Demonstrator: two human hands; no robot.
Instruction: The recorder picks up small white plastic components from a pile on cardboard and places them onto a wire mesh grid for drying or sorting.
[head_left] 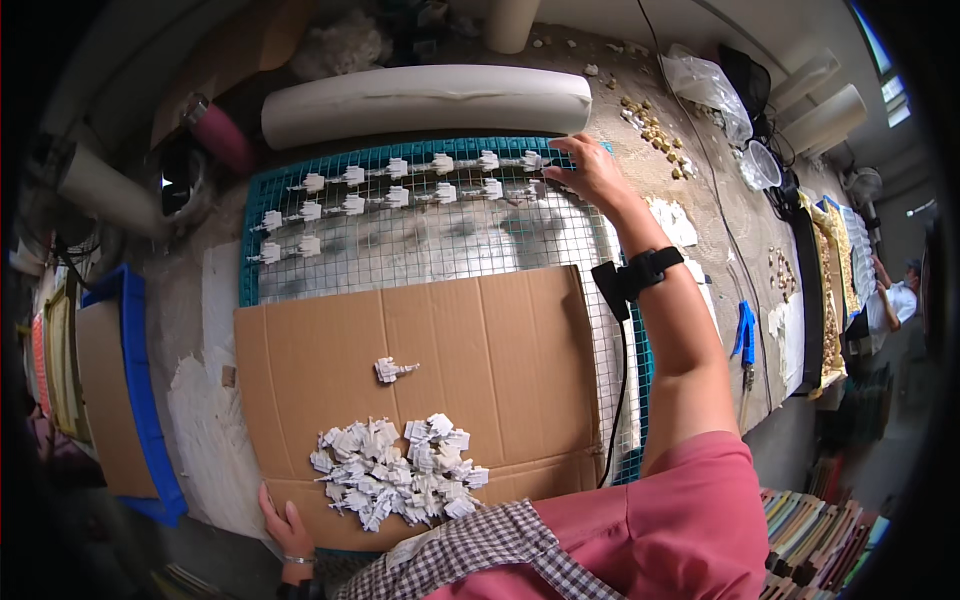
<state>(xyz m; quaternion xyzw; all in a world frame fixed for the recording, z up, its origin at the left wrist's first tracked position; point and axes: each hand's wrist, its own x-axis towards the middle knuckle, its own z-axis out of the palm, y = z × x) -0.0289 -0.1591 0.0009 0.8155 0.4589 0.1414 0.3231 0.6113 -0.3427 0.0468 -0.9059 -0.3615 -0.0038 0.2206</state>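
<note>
My right hand [590, 172] reaches to the far right corner of a wire mesh grid [440, 262] in a teal frame. Its thumb and index finger are apart beside a small white stepped piece [533, 160] on the mesh. More such pieces sit in rows to its left. Over the near part of the grid lies a brown cardboard sheet [520, 370]. My left hand [288, 528] holds the sheet's near left edge. On the cardboard rest a heap of white pieces [400, 470] and a single white piece [393, 370] above it.
A thick white roll [430, 103] lies behind the grid, with a pink bottle [218, 133] to its left. Blue-handled pliers [744, 335] and a dark cable are at the right. A blue tray [140, 400] stands at the left. Another person [890, 305] works far right.
</note>
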